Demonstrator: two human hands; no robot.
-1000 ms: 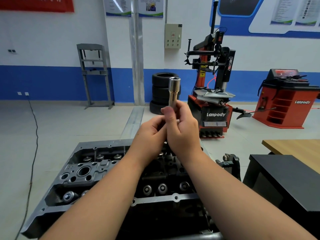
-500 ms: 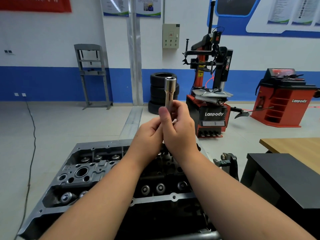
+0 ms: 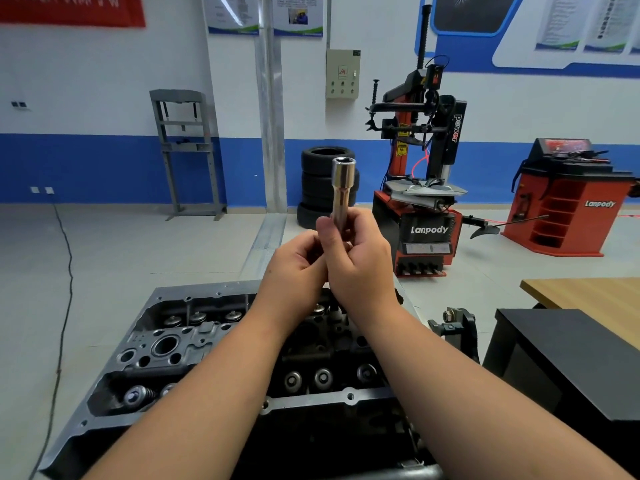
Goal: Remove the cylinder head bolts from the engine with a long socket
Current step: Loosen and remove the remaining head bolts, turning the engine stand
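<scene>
A long chrome socket (image 3: 342, 183) stands upright in front of me, open hex end on top. My right hand (image 3: 360, 261) grips its lower shaft with thumb and curled fingers. My left hand (image 3: 294, 271) is pressed against the right one, fingers curled round something below the socket that is hidden from view. Both hands hover above the grey cylinder head (image 3: 166, 344), which shows valve springs, round bores and bolt holes. My forearms cover much of its middle.
A black cabinet (image 3: 571, 358) and a wooden table (image 3: 595, 296) stand to the right. A red tyre changer (image 3: 422, 202), a stack of tyres (image 3: 318, 181) and a red wheel balancer (image 3: 568, 202) stand behind. A black cable (image 3: 65, 271) runs along the floor at left.
The hands keep the same grip on the socket. The view has shifted slightly, so hands and socket sit a little further left in the frame.
</scene>
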